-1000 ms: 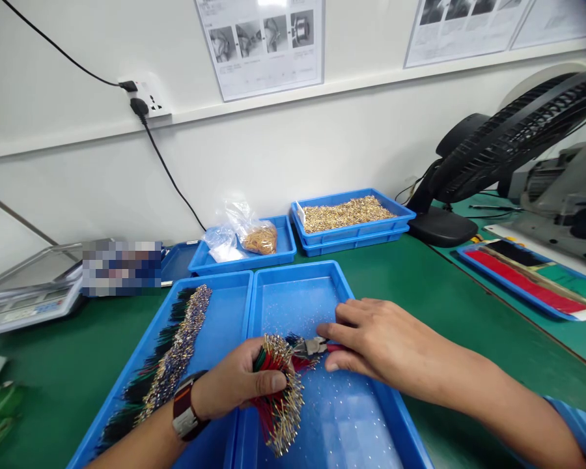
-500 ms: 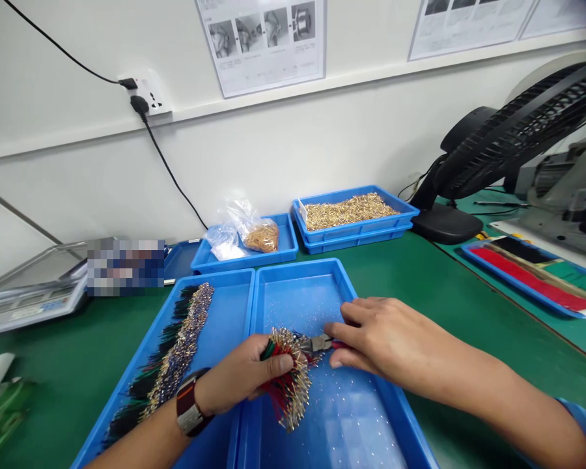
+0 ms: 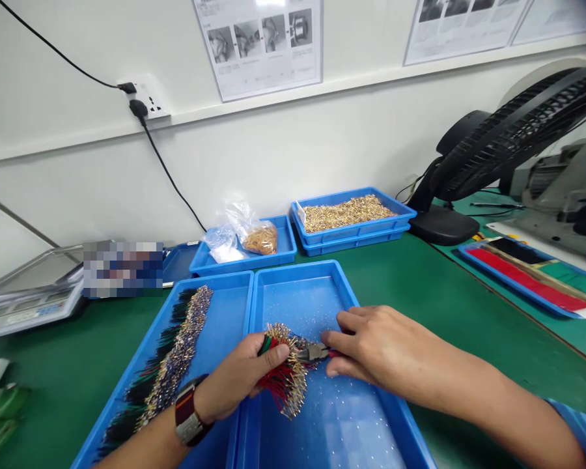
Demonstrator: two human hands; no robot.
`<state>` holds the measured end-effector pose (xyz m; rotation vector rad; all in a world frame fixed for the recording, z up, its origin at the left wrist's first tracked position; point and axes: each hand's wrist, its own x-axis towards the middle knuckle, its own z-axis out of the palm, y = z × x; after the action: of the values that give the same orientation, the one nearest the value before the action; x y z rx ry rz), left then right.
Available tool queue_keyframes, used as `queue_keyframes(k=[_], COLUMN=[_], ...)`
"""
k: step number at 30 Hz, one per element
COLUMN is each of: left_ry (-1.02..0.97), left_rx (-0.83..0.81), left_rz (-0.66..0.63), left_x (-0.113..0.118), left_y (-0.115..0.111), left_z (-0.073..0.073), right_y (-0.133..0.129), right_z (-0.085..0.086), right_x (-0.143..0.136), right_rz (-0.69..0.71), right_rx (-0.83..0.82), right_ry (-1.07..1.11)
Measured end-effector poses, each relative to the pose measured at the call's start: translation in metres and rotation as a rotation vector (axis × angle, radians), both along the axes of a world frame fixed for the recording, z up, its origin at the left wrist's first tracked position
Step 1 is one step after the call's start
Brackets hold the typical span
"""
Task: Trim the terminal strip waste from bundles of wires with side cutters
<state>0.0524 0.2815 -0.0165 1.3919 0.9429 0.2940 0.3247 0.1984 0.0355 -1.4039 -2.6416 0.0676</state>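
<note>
My left hand point(image 3: 247, 371) is closed round a bundle of red, green and dark wires point(image 3: 290, 381) with gold metal tips fanned outward. My right hand point(image 3: 371, 342) grips small pliers point(image 3: 313, 352) with a red handle, mostly hidden in the palm. The pliers' jaws touch the tips on the right side of the bundle. Both hands are above a blue tray point(image 3: 317, 280) dotted with tiny pale bits. In the left blue tray point(image 3: 224, 306) lies a long row of wire bundles point(image 3: 178, 352) with metal tips.
Behind are a tray with plastic bags point(image 3: 261, 239) and stacked trays of gold pieces point(image 3: 349, 213). A black fan point(image 3: 512, 140) and a tray of red, black and green strips point(image 3: 532, 277) stand right. A scale point(image 3: 34, 309) and a green object point(image 3: 0, 417) are left.
The wire bundle has tilted slightly, its lower tips moving up. The pliers have shifted a little left and down against the tips. The camera view has moved slightly.
</note>
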Motion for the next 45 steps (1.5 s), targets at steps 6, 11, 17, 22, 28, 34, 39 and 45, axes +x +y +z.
queue_keyframes(k=[6,11,17,22,28,34,39,45], left_ry=[-0.081,-0.184,-0.37,-0.477,-0.444,-0.3,-0.166,-0.141], left_rx=[-0.049,-0.128,-0.234,-0.321,-0.317,-0.156,-0.008,0.01], left_rz=[-0.027,-0.027,-0.062,-0.008,0.02,-0.039,-0.072,-0.118], left_x=[0.0,-0.003,-0.002,-0.004,-0.005,-0.002,-0.006,-0.003], left_y=[0.001,0.001,0.001,-0.001,-0.002,-0.003,0.0,-0.002], left_z=[0.003,-0.001,0.002,0.001,0.002,0.007,0.0,0.006], right_y=[-0.005,0.0,0.0,-0.006,-0.01,-0.005,-0.001,0.001], right_z=[0.007,0.005,0.006,0.011,0.011,0.004,-0.003,-0.005], right_x=[0.0,0.003,0.002,0.002,0.001,-0.001,-0.002,-0.001], right_rz=[0.021,-0.002,0.01,0.018,0.034,0.014,0.002,0.012], right_rx=[-0.062,0.041,0.086,0.039,0.048,0.108,0.154,0.082], right_ry=[0.082,0.07,0.12,0.152,0.185,0.112,0.08,0.051])
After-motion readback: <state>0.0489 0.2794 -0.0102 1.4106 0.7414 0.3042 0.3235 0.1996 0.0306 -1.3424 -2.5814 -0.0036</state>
